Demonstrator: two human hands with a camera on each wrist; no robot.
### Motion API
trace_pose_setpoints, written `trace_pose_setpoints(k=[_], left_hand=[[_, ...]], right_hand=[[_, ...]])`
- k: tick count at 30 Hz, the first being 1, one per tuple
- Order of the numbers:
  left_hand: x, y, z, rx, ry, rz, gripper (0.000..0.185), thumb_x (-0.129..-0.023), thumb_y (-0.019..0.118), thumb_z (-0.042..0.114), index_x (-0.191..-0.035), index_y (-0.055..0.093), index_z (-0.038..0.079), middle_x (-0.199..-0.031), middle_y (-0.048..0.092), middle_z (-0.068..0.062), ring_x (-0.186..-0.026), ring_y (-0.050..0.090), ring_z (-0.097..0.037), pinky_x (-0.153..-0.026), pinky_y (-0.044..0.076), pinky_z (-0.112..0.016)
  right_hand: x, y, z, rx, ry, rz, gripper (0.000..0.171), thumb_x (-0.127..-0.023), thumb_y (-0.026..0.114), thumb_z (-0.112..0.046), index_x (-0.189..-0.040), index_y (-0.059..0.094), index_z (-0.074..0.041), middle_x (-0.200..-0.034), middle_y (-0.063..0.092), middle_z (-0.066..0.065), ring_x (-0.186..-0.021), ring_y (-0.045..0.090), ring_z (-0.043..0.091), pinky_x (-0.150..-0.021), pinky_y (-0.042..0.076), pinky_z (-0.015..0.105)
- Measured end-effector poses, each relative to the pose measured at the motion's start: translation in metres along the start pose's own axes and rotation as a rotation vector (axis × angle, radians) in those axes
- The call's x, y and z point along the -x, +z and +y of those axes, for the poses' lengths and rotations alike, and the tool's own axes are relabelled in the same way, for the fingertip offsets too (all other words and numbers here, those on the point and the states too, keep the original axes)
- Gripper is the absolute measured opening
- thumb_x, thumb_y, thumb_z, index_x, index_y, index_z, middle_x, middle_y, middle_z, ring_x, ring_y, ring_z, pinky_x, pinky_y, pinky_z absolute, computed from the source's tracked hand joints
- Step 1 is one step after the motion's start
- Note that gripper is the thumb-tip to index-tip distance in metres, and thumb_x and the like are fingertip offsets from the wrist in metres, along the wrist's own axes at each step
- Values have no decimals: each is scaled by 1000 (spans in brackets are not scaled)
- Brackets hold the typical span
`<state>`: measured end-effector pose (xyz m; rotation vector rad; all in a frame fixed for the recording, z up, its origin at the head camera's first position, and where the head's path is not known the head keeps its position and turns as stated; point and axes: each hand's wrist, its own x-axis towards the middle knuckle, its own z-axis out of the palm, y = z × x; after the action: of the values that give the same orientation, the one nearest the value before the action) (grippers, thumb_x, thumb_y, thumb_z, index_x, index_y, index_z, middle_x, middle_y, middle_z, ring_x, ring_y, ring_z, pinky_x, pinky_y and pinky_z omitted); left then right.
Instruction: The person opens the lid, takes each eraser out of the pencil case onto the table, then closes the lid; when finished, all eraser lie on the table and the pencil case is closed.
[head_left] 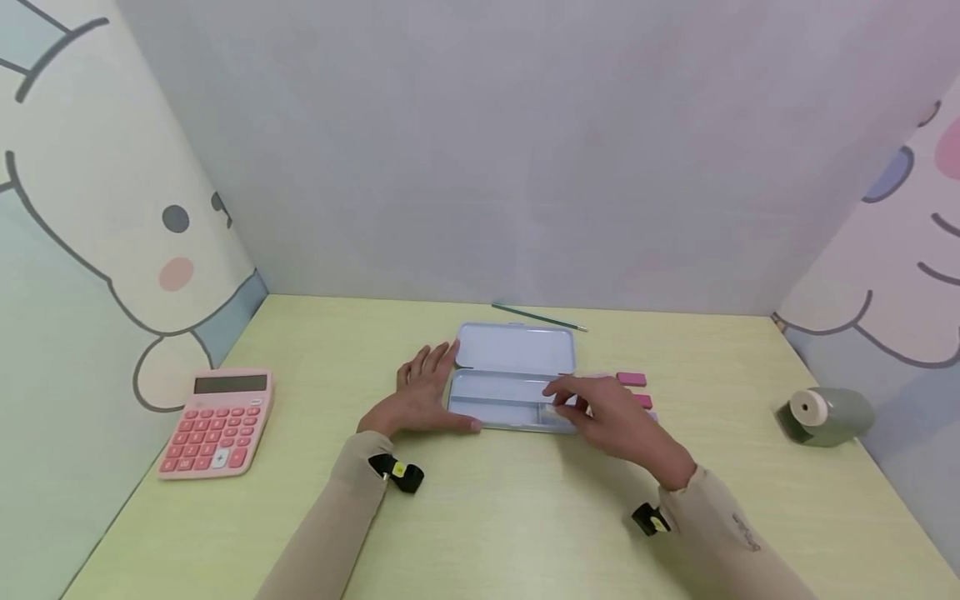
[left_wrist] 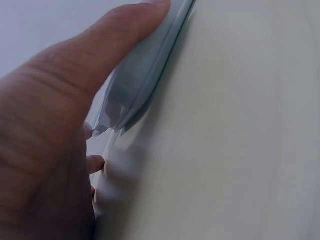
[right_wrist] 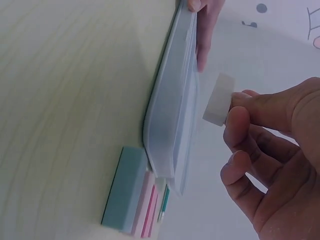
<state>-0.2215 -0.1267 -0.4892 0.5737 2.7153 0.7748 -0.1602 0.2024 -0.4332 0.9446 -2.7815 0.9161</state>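
- The right hand pinches a small white eraser between thumb and fingertips, just above the open pencil case at the middle of the bench, toward its far edge.
- The left hand lies spread and flat against the case's left end, steadying it.
- To my eye, lowering the eraser flat into the tray's right end works best.
- The case looks like thin, smooth, pale blue tin with rounded corners; the eraser is a matte block.
- Pink erasers lie just beside its right end.
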Motion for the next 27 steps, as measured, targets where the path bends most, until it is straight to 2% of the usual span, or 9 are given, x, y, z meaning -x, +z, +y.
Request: trace_pose_setpoints(k=[9, 13, 19, 27], left_hand=[[0, 0, 0, 8, 15, 2, 142, -74, 82, 75, -175, -2, 21, -183, 4, -13, -169, -4, -44, -130, 5, -70], [-1, 0, -1, -7, 7, -8, 142, -75, 83, 74, -175, -3, 21, -183, 4, -12, -169, -4, -43, -131, 5, -69], [-2, 1, -3, -2, 3, 3, 144, -73, 83, 77, -175, -3, 23, -183, 4, -11, -169, -6, -42, -131, 3, -69], [-2, 4, -5, 22, 9, 18, 144, -71, 83, 78, -175, -1, 24, -183, 4, -11, -169, -6, -42, -131, 1, -69]], right_hand=[[29, -22, 20, 44, -42, 54, 31, -90, 79, 9, -114, 75, -10, -99, 81, -1, -83, 71, 6, -69, 56, 22], [43, -29, 27, 31, -2, 40, 34, -88, 77, 12, -116, 75, -8, -98, 81, 1, -79, 69, 3, -66, 55, 22], [58, -39, 38, 76, 86, 6, 31, -90, 78, 8, -116, 74, -9, -92, 79, -3, -73, 59, -4, -62, 52, 21], [77, -43, 51, 108, 68, 28, 36, -89, 80, 7, -118, 73, -13, -94, 81, -5, -73, 58, -8, -61, 49, 20]])
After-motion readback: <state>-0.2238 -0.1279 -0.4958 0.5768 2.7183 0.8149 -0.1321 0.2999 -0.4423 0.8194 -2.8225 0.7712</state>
